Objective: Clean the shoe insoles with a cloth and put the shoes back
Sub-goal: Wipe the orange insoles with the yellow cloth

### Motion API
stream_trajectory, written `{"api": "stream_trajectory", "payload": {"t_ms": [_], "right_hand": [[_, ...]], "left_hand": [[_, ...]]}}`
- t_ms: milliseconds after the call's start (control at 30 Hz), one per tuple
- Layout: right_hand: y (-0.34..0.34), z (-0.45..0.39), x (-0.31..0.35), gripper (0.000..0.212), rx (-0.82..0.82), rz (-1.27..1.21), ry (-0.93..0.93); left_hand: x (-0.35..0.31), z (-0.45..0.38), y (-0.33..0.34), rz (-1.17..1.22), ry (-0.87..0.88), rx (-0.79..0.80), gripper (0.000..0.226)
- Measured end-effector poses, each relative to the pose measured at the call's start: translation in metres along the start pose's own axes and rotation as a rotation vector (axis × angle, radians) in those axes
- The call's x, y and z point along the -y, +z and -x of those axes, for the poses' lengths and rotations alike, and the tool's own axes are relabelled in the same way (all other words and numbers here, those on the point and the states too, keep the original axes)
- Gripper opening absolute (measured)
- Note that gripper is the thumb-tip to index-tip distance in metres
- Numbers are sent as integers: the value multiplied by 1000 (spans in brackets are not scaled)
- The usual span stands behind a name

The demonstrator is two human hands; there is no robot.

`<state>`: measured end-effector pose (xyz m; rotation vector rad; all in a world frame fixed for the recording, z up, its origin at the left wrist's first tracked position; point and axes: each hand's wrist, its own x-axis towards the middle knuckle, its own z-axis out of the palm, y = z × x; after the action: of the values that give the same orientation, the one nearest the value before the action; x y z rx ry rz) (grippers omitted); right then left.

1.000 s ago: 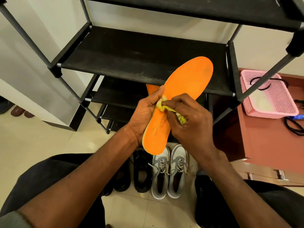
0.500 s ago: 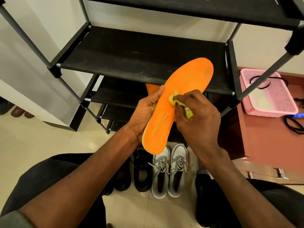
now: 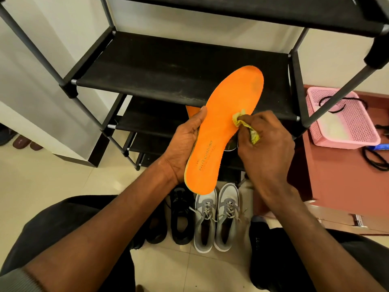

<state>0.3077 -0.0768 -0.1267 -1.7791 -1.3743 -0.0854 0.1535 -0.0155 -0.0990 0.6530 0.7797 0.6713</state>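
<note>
An orange insole (image 3: 226, 123) is held up in front of the black shoe rack, toe end pointing up and right. My left hand (image 3: 185, 144) grips its left edge near the heel. My right hand (image 3: 267, 150) is closed on a crumpled yellow cloth (image 3: 245, 126) and presses it against the insole's right edge at mid-length. The tip of a second orange insole (image 3: 190, 110) peeks out behind my left thumb. On the floor below stand a grey pair of sneakers (image 3: 216, 220) and a black pair of shoes (image 3: 179, 216).
The black shoe rack (image 3: 168, 68) has several tiers right behind the insole. A pink plastic basket (image 3: 345, 121) sits on a reddish-brown cabinet (image 3: 336, 178) at the right. Slippers (image 3: 23, 143) lie on the tiled floor at far left. My knees frame the bottom.
My right hand has slid the yellow cloth up and to the right along the insole, from the arch toward the forefoot. The left hand keeps the insole nearly still.
</note>
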Motion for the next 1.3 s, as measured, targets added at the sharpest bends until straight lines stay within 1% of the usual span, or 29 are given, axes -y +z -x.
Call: {"api": "stream_trajectory", "payload": {"t_ms": [100, 233, 267, 333, 400, 467, 533, 633, 700, 733, 800, 867, 933, 1000, 1067, 1200, 1300], "right_hand": [[4, 6, 5, 22, 26, -54, -8], [13, 19, 18, 17, 155, -191, -203], [13, 19, 19, 17, 166, -197, -226], [12, 16, 16, 19, 121, -178, -196], [11, 12, 10, 20, 60, -153, -133], [12, 11, 7, 21, 48, -151, -114], [13, 14, 10, 20, 85, -195, -142], [13, 19, 19, 19, 186, -265, -238], [13, 18, 19, 19, 199, -246, -272], [12, 16, 17, 19, 170, -213, -254], [10, 11, 9, 20, 73, -135, -152], [9, 8, 4, 21, 17, -104, -67], [10, 9, 7, 21, 63, -167, -110], [12, 15, 16, 20, 161, -257, -212], [13, 19, 20, 19, 199, -282, -259], [12, 11, 10, 22, 80, -202, -139], [13, 11, 9, 24, 96, -243, -125]], "left_hand": [[2, -1, 0, -6, -2, -16, 45], [2, -2, -3, 86, -27, 10, 57], [2, -2, -4, 101, -35, 29, 59], [2, -1, -4, 83, -38, 39, 57], [3, -3, -4, 54, -44, 57, 50], [7, -5, -4, 36, -40, 61, 44], [7, -5, -4, 55, -38, 60, 46], [6, -5, -3, 117, -67, 106, 60], [6, -3, -2, 124, -82, 122, 60], [6, -4, -4, 106, -78, 119, 55], [9, -6, -4, 75, -71, 118, 44], [11, -6, -3, 42, -55, 94, 43], [9, -3, -1, 63, -50, 73, 50], [8, -4, -2, 129, -76, 101, 60], [8, -6, -3, 146, -84, 131, 64], [9, -5, -2, 69, -38, 86, 54], [7, -2, 1, 51, -19, 69, 50]]}}
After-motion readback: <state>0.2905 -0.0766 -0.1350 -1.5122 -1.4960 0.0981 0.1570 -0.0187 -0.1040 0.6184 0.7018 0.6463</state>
